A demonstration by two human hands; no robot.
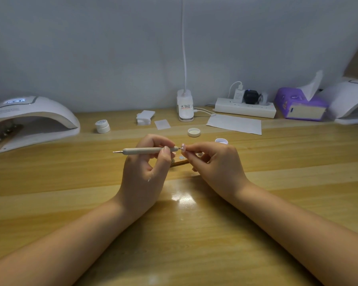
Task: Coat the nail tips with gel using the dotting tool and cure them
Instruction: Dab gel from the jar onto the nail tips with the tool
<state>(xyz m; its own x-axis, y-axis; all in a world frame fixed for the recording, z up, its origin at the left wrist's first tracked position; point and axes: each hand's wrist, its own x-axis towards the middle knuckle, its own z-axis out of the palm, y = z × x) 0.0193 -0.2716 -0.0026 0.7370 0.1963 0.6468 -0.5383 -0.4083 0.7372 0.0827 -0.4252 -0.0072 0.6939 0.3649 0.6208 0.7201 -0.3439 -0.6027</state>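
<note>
ok so left hand point(147, 162) pinching dotting tool point(149, 150), lying flat, long axis left-right, working end touching nail tip point(183, 147) pinched in my right hand point(213, 159) just beside it; gel jar point(221, 141) open behind right hand, lamp point(29, 120) far left

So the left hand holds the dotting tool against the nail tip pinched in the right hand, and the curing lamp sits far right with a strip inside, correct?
Not quite: in the head view the curing lamp holding the strip sits far left. The left hand does hold the dotting tool against the nail tip pinched in the right hand.
</note>
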